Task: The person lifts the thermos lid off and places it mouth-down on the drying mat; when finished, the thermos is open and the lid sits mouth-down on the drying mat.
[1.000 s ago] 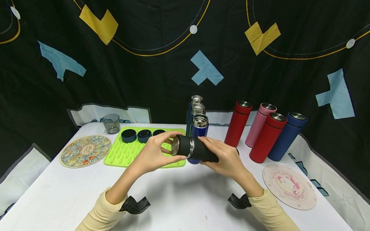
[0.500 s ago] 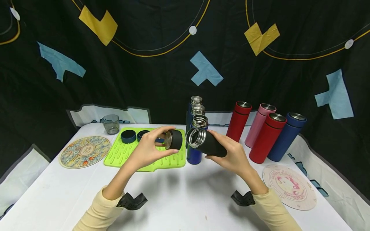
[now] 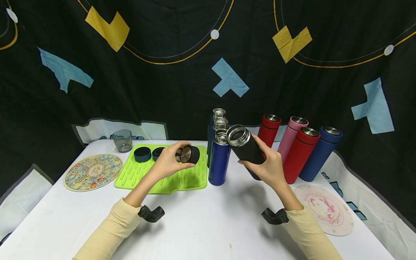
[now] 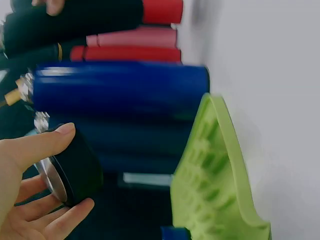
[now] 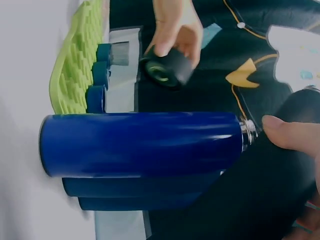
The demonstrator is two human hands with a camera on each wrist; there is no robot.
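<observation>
My left hand (image 3: 167, 162) pinches a black bottle lid (image 3: 194, 155) with a steel top between thumb and fingers, above the green drying mat (image 3: 191, 182). In my right hand (image 3: 269, 166) is a black thermos bottle (image 3: 248, 150), lidless and tilted, its steel mouth up and to the left. Lid and bottle are apart. Just left of that bottle, a lidless blue thermos (image 3: 218, 162) stands upright, with two more lidless dark blue ones behind it. Dark blue lids (image 3: 142, 154) lie on the mat; the left hand partly hides some of them.
A smoky glass (image 3: 122, 141) and a patterned round placemat (image 3: 94, 171) lie on the left. Lidded thermoses stand at right: two red (image 3: 300, 155), one pink (image 3: 289, 139), one blue (image 3: 320, 155). A pink round placemat (image 3: 325, 209) is at front right.
The lid has come off the black thermos. My left hand has moved slightly left with the lid; my right hand has moved right and tilted the bottle more upright.
</observation>
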